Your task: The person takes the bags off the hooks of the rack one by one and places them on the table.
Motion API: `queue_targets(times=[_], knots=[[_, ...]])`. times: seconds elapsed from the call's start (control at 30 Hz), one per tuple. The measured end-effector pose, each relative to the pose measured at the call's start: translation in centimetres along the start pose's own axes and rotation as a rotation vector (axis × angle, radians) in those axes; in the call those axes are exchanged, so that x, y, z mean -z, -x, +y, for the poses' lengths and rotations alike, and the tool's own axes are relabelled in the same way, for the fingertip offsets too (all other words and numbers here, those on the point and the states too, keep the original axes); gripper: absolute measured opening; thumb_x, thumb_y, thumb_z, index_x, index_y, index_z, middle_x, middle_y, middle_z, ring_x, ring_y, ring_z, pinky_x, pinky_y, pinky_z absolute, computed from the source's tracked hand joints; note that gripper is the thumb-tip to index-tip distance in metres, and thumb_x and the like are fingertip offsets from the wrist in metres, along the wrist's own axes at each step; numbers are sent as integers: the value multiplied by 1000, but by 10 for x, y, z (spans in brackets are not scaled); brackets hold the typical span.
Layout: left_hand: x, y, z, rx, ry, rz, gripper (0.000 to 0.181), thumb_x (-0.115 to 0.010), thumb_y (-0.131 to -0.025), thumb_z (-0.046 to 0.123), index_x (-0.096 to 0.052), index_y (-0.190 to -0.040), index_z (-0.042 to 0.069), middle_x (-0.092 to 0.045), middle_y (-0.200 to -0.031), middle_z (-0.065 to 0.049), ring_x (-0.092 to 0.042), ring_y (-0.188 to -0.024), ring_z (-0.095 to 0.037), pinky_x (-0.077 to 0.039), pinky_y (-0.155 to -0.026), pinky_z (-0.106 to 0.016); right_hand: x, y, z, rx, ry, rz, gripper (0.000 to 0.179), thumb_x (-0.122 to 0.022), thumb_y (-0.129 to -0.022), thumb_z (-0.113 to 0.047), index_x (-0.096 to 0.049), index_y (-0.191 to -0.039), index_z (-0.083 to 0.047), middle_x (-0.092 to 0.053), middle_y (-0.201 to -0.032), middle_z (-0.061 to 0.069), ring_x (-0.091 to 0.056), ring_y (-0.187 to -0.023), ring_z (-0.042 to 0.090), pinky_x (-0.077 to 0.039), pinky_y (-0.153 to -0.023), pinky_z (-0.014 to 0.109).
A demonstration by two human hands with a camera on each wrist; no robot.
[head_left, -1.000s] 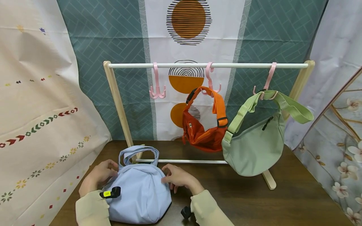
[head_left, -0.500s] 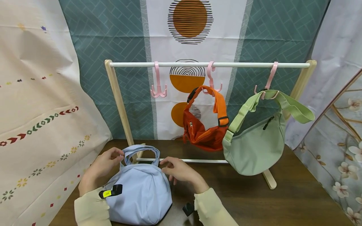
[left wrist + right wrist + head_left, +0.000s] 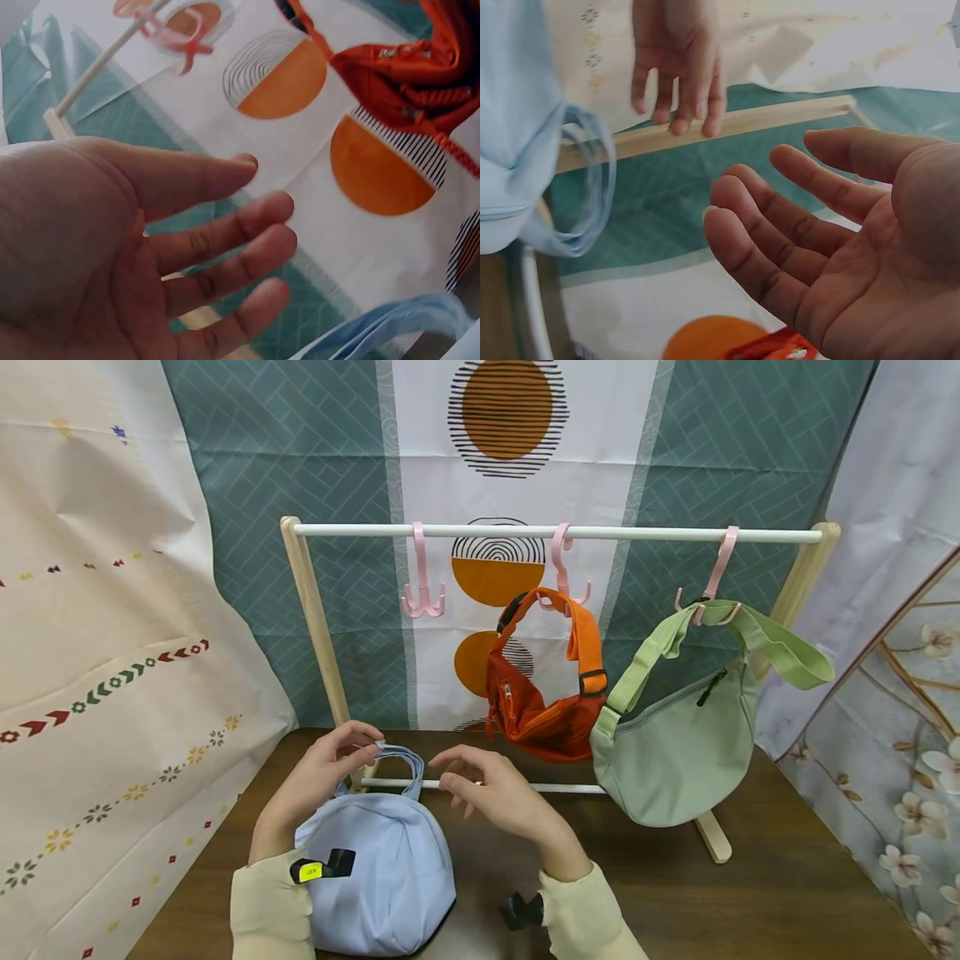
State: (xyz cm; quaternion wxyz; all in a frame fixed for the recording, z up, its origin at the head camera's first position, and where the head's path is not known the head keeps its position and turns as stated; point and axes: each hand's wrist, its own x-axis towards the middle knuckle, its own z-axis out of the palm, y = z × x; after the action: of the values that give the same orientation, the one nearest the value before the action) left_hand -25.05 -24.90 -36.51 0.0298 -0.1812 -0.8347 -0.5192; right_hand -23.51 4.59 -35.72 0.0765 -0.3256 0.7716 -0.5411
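Blue bag [image 3: 378, 868] on table [image 3: 600, 885], near left, handles [image 3: 412, 767] to far side. Left hand [image 3: 322, 777] beside them, fingers loosely spread, apparently clear; right hand [image 3: 506, 795] to their right, fingers parted, slightly bent. Orange bag [image 3: 543, 727], green bag [image 3: 678, 768] hang from 2 hooks [image 3: 722, 562].

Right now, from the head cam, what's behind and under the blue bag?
Behind the blue bag: the lower bar of the rack, partly seen through the handles. The bag rests on the table; anything directly behind or beneath its body is covered.
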Motion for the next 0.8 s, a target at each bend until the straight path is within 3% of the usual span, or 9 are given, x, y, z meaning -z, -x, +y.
queue_targets(times=[0.3, 0.53, 0.8], knots=[[-12, -9, 10, -76, 120, -26, 25, -58, -108, 14, -57, -130, 1, -63, -122, -27, -68, -101, -19, -56, -88, -29, 12, 17, -25, 56, -15, 48, 25, -61, -107, -17, -68, -129, -8, -69, -96, 7, -67, -79, 21, -61, -74, 50], [-21, -14, 17, -106, 148, 75, 26, -58, -108, 15, -58, -130, 1, -67, -115, -14, -68, -99, -24, -57, -88, -31, 15, 23, -32, 60, -38, 105, 23, -60, -106, -14, -68, -128, -11, -69, -97, 6, -67, -76, 21, -61, -73, 48], [-31, -17, 24, -115, 173, 176, 26, -59, -108, 16, -59, -130, 2, -67, -111, -12, -68, -97, -28, -58, -88, -30, 27, 33, -37, 115, -21, 204, 20, -60, -107, -15, -70, -124, -10, -70, -95, 6, -66, -76, 23, -59, -68, 35]])
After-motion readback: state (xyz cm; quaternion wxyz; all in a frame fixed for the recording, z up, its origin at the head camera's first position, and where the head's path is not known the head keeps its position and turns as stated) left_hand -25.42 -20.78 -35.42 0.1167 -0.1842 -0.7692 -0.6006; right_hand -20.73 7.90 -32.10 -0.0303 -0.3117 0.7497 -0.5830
